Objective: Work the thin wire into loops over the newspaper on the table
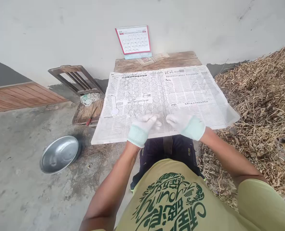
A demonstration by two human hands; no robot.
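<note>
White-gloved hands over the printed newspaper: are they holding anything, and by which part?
It cannot be told: the white-gloved left hand and white-gloved right hand curl over the black-and-white paper newspaper, too blurred to show anything pinched.

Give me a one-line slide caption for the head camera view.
Gloved left hand and right hand over newspaper spread on a wooden table, desk calendar behind.
</note>
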